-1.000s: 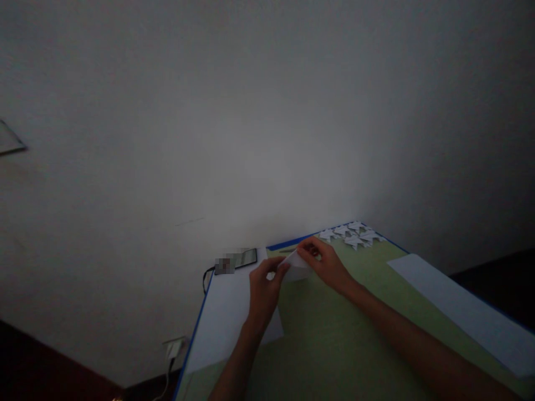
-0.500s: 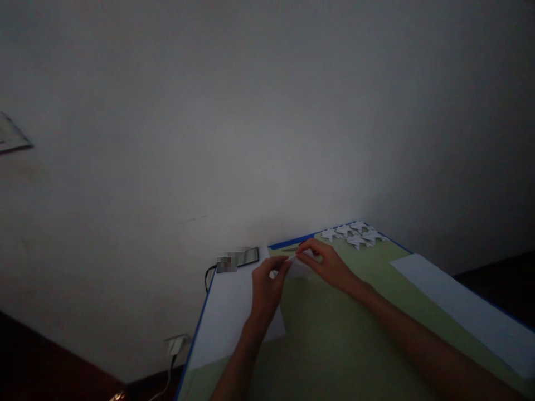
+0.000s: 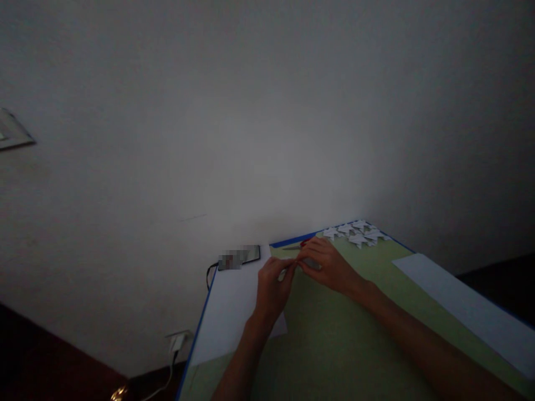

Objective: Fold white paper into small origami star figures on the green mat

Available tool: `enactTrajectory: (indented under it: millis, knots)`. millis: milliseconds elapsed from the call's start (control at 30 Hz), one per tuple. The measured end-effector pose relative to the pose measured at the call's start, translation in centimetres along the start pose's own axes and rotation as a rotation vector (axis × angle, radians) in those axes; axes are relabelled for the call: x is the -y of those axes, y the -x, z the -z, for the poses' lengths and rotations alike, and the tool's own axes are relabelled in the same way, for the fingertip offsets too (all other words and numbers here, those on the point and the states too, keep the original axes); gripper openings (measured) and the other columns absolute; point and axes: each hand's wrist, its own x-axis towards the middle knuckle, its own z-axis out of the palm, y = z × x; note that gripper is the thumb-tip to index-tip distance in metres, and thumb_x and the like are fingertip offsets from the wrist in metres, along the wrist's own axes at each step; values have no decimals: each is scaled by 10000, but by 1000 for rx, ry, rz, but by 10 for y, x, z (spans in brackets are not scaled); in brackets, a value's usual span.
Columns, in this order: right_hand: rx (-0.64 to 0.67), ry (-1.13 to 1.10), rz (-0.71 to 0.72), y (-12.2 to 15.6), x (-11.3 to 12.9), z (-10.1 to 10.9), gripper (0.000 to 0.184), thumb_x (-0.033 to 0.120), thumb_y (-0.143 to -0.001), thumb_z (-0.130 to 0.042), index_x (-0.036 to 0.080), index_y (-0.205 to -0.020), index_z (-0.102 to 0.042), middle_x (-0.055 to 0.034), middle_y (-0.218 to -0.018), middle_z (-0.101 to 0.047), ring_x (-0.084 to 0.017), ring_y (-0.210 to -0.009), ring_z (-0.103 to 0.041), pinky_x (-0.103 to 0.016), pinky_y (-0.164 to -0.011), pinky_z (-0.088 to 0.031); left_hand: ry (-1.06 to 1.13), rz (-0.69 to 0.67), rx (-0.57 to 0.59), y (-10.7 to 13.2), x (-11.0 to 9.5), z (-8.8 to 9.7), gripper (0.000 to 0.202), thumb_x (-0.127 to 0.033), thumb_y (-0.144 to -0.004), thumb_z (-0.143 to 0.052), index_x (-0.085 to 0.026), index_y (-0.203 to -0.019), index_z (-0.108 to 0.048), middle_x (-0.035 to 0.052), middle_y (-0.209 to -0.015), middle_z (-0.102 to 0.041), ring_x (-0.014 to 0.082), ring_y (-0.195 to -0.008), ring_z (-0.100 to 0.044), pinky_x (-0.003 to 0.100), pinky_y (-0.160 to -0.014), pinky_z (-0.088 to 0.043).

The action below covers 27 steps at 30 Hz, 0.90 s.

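Over the green tabletop (image 3: 334, 334), my left hand (image 3: 272, 287) and my right hand (image 3: 330, 268) meet with their fingertips together. Both pinch a small white piece of paper (image 3: 283, 274), which the fingers mostly cover. Its folds cannot be made out in the dim light. Just beyond my right hand lies a pair of scissors (image 3: 292, 248) with a red handle, partly hidden by the fingers. Several folded white paper stars (image 3: 359, 239), pointed in outline, lie at the far right corner.
A large white sheet (image 3: 225, 317) covers the table's left side, with a phone (image 3: 251, 254) and its cable at the far end. Another white sheet (image 3: 463, 306) lies along the right edge. The wall (image 3: 267, 139) stands directly behind the table; a plugged-in charger (image 3: 178, 341) is at lower left.
My hands have drawn closer until the fingertips touch. The paper, which showed as a pale flap beneath them, is now mostly hidden. More of the scissors' red handle shows.
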Motion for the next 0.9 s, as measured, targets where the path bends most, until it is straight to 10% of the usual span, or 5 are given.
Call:
enactTrajectory:
  millis: [900]
  knots:
    - [-27,12,88,4,-9,-1,110,116,-821,-675,202,-835,-608,-38,-849,-692,-230,-901,-606,-374,-826,-401,-199,-141,115,-3,-4,4,89,-149,-932,-588,-196,-866,-625,40,-839,-701,204,-826,-593,345,-791,-446]
